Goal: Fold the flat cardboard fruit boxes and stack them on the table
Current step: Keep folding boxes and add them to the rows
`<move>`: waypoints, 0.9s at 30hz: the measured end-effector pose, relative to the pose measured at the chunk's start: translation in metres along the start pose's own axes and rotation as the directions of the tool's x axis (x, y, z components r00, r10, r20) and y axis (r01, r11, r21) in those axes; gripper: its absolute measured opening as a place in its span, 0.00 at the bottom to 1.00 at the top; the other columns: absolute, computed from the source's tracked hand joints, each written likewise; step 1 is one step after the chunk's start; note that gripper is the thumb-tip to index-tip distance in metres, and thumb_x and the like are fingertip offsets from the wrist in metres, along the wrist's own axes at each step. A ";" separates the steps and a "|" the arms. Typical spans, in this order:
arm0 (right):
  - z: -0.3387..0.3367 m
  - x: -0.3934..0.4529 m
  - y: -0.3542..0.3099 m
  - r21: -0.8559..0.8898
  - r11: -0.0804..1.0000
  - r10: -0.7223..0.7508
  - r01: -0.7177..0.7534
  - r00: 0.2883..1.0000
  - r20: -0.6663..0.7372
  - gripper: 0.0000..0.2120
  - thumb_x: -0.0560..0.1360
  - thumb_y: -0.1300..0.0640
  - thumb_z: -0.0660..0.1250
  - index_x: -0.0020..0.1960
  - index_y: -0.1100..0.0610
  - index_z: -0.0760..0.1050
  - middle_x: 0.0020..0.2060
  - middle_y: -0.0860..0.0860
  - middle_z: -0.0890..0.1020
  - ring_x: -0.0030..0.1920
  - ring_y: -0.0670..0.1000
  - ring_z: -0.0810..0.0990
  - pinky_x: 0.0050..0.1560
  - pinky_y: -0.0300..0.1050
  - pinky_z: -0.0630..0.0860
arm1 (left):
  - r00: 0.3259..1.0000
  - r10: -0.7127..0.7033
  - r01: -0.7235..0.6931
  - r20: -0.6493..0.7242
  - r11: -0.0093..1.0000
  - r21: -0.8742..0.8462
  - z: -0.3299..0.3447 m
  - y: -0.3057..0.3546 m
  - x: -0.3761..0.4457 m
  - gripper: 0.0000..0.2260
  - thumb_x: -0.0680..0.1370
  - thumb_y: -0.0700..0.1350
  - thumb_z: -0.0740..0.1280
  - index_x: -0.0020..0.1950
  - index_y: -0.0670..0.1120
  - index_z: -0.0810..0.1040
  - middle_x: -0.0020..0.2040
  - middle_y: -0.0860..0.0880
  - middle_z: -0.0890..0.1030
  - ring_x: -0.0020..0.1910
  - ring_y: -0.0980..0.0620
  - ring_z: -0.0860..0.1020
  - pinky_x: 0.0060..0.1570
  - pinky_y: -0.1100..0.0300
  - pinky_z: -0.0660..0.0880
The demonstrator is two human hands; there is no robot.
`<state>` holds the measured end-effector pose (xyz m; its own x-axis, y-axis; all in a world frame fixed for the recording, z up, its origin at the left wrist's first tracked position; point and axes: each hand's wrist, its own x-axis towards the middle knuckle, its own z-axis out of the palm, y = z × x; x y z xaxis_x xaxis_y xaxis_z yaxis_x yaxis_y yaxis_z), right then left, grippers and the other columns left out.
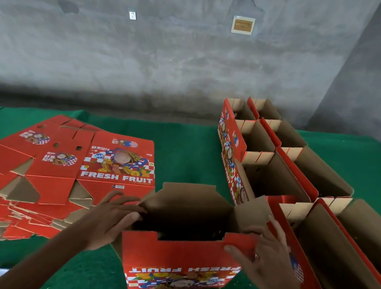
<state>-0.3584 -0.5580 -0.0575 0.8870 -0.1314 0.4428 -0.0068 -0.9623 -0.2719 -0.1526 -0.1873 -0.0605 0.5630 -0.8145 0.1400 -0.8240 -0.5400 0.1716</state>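
Now I'm squaring up the open box (182, 252): left hand (112, 220) fingers curl over its side flap, right hand (265, 255) pinches the front wall (bottom probably unlocked); next, seat it beside the finished boxes (296, 165).

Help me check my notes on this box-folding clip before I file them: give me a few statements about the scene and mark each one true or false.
1. The pile of flat boxes lies on the person's left. True.
2. The box being folded is closed on top. False: its top is open and the brown inside shows.
3. The left hand is at the box's left wall. True.
4. The folded boxes stand in rows on the right. True.
5. The table cover is blue. False: it is green.
6. The right hand rests on the flat pile. False: it grips the near wall's right end.
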 end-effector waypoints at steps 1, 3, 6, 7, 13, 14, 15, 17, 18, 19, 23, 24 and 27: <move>0.002 -0.003 0.001 0.006 0.999 0.044 -0.043 0.999 -0.014 0.31 0.77 0.24 0.53 0.37 0.43 0.83 0.40 0.34 0.82 0.54 0.36 0.77 0.79 0.42 0.44 | 1.000 -0.031 0.031 -0.001 0.999 -0.045 -0.001 0.000 -0.002 0.32 0.84 0.64 0.37 0.66 0.62 0.80 0.70 0.68 0.74 0.77 0.67 0.58 0.79 0.54 0.48; 0.007 -0.005 0.001 0.005 0.992 0.128 -0.128 0.992 -0.009 0.33 0.76 0.23 0.52 0.37 0.44 0.83 0.50 0.37 0.84 0.62 0.43 0.78 0.80 0.46 0.43 | 0.996 -0.088 0.083 -0.026 0.986 -0.147 -0.003 0.001 -0.006 0.33 0.82 0.67 0.36 0.66 0.64 0.80 0.71 0.71 0.70 0.78 0.70 0.54 0.80 0.54 0.42; 0.011 -0.003 0.000 0.044 0.937 0.344 -0.346 0.937 0.053 0.28 0.70 0.20 0.56 0.33 0.43 0.76 0.75 0.38 0.68 0.79 0.47 0.59 0.80 0.49 0.37 | 0.991 -0.117 0.098 -0.067 0.967 -0.235 -0.002 0.004 -0.008 0.34 0.81 0.69 0.37 0.65 0.63 0.80 0.70 0.72 0.71 0.79 0.67 0.54 0.79 0.50 0.35; 0.013 -0.003 -0.001 0.065 0.916 0.391 -0.396 0.917 0.075 0.27 0.69 0.20 0.58 0.33 0.42 0.74 0.77 0.36 0.62 0.81 0.47 0.54 0.79 0.49 0.35 | 0.988 -0.128 0.105 -0.082 0.966 -0.238 -0.001 0.006 -0.008 0.34 0.82 0.69 0.37 0.65 0.62 0.81 0.70 0.71 0.72 0.79 0.65 0.55 0.79 0.46 0.34; 0.024 0.000 -0.006 0.366 0.707 0.569 -0.605 0.794 0.214 0.29 0.63 0.24 0.65 0.38 0.51 0.75 0.67 0.45 0.77 0.64 0.48 0.75 0.70 0.58 0.70 | 0.974 -0.183 0.153 -0.134 0.967 -0.205 0.002 0.008 -0.007 0.28 0.82 0.70 0.41 0.69 0.66 0.74 0.70 0.75 0.68 0.78 0.63 0.62 0.79 0.48 0.37; 0.025 0.001 -0.010 0.398 0.677 0.590 -0.619 0.780 0.209 0.27 0.65 0.27 0.68 0.39 0.52 0.74 0.58 0.46 0.81 0.55 0.46 0.77 0.64 0.56 0.75 | 0.973 -0.224 0.215 -0.060 0.968 -0.129 0.002 0.010 -0.003 0.30 0.80 0.73 0.40 0.72 0.67 0.70 0.72 0.69 0.70 0.77 0.61 0.64 0.80 0.49 0.41; 0.027 0.001 -0.014 0.401 0.679 0.597 -0.615 0.780 0.188 0.23 0.69 0.32 0.71 0.40 0.52 0.74 0.51 0.45 0.82 0.49 0.45 0.78 0.60 0.57 0.78 | 0.961 -0.277 0.277 0.013 0.960 -0.047 0.003 0.013 0.000 0.33 0.77 0.75 0.38 0.76 0.67 0.65 0.73 0.63 0.71 0.77 0.58 0.65 0.79 0.50 0.46; 0.034 0.001 -0.018 0.368 0.719 0.589 -0.589 0.798 0.126 0.15 0.74 0.38 0.70 0.46 0.49 0.78 0.55 0.45 0.82 0.54 0.45 0.79 0.63 0.57 0.77 | 0.941 -0.330 0.327 0.078 0.943 0.057 0.005 0.020 0.006 0.36 0.75 0.76 0.36 0.81 0.66 0.53 0.76 0.60 0.70 0.76 0.56 0.66 0.77 0.50 0.53; 0.038 0.001 -0.019 0.349 0.733 0.587 -0.584 0.802 0.109 0.14 0.76 0.39 0.69 0.51 0.48 0.80 0.63 0.45 0.80 0.61 0.46 0.77 0.68 0.57 0.74 | 0.940 -0.331 0.324 0.081 0.942 0.086 0.006 0.024 0.008 0.35 0.75 0.75 0.35 0.81 0.67 0.50 0.76 0.59 0.70 0.76 0.56 0.66 0.76 0.48 0.53; 0.040 0.002 -0.019 0.342 0.735 0.586 -0.586 0.802 0.114 0.16 0.77 0.39 0.69 0.57 0.48 0.81 0.71 0.45 0.75 0.69 0.47 0.72 0.73 0.58 0.70 | 0.939 -0.332 0.322 0.084 0.940 0.114 0.006 0.028 0.009 0.34 0.76 0.74 0.34 0.81 0.67 0.50 0.77 0.59 0.69 0.76 0.55 0.66 0.77 0.45 0.53; 0.041 0.004 -0.028 0.499 0.687 0.557 -0.528 0.824 0.104 0.24 0.74 0.37 0.67 0.67 0.43 0.78 0.77 0.35 0.62 0.78 0.46 0.63 0.74 0.62 0.70 | 0.960 -0.280 0.273 0.009 0.945 0.182 0.012 0.040 0.016 0.28 0.80 0.62 0.51 0.81 0.64 0.59 0.79 0.54 0.67 0.76 0.46 0.69 0.73 0.28 0.56; 0.041 0.004 -0.030 0.564 0.663 0.549 -0.492 0.832 0.079 0.23 0.75 0.40 0.69 0.70 0.38 0.74 0.77 0.34 0.61 0.78 0.47 0.64 0.72 0.63 0.72 | 0.958 -0.285 0.274 0.040 0.945 0.179 0.013 0.044 0.020 0.31 0.78 0.61 0.55 0.82 0.64 0.55 0.83 0.53 0.60 0.78 0.44 0.65 0.73 0.27 0.57; 0.044 0.009 -0.029 0.723 0.545 0.562 -0.424 0.825 0.061 0.45 0.76 0.59 0.75 0.76 0.25 0.53 0.76 0.34 0.62 0.74 0.51 0.71 0.67 0.63 0.77 | 0.944 -0.322 0.309 0.066 0.938 0.159 0.018 0.050 0.036 0.42 0.73 0.60 0.56 0.81 0.65 0.33 0.82 0.56 0.31 0.83 0.45 0.47 0.74 0.33 0.53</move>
<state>-0.3299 -0.5210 -0.0836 0.7560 -0.6345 0.1609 -0.0457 -0.2964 -0.9540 -0.1751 -0.2476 -0.0645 0.7930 -0.6091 0.0122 -0.6089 -0.7917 0.0494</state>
